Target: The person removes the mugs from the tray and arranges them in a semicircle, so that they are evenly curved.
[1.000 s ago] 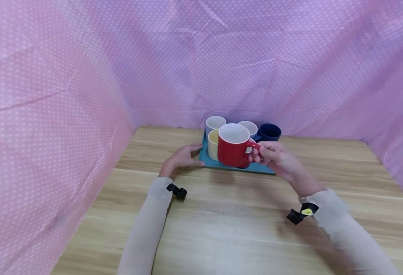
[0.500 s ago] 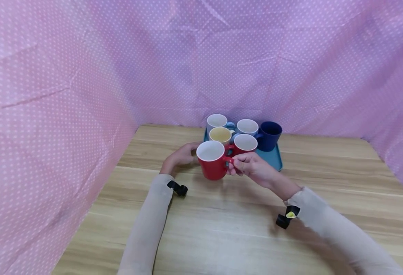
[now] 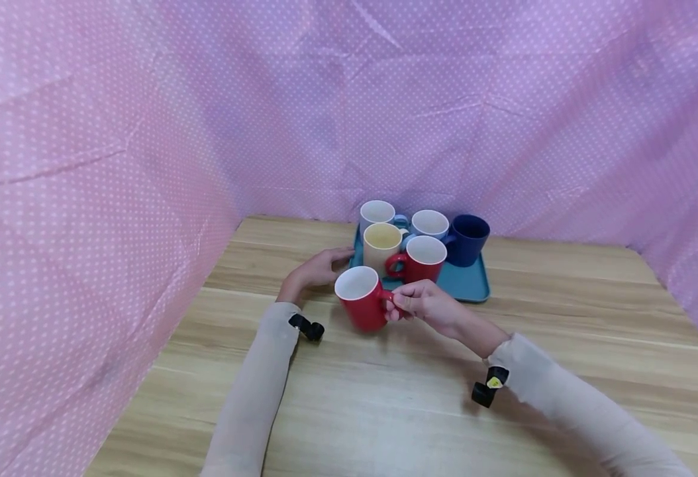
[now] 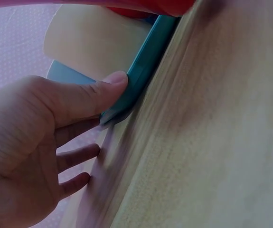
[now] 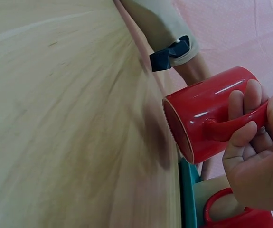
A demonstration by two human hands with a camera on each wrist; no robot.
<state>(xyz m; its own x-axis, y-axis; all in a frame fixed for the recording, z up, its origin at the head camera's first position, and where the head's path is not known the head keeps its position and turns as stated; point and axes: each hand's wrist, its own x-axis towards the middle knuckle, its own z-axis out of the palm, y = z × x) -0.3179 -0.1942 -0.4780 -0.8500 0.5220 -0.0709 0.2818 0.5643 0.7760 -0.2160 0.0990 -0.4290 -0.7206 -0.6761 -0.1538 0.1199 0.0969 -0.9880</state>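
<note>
My right hand (image 3: 423, 305) grips a red mug (image 3: 362, 301) by its handle in front of the tray. The mug's white mouth faces up, its body slightly tilted. In the right wrist view its underside shows, with a shadow on the tabletop beside it. My left hand (image 3: 319, 270) is at the left front corner of the teal tray (image 3: 471, 288). In the left wrist view the left thumb lies on the tray's rim and the other fingers spread past the corner. Nearest on the tray are a cream mug (image 3: 379, 257) and another red mug (image 3: 425, 264).
Behind those, a pale mug (image 3: 375, 215), a light blue mug (image 3: 430, 225) and a dark blue mug (image 3: 468, 242) stand on the tray. The wooden table (image 3: 373, 411) reaches back to a pink dotted cloth (image 3: 337, 119), which also hangs at both sides.
My right hand has brought the red mug leftward, toward me and down from over the tray, uncovering the mugs behind it. The left hand has stayed at the tray's corner.
</note>
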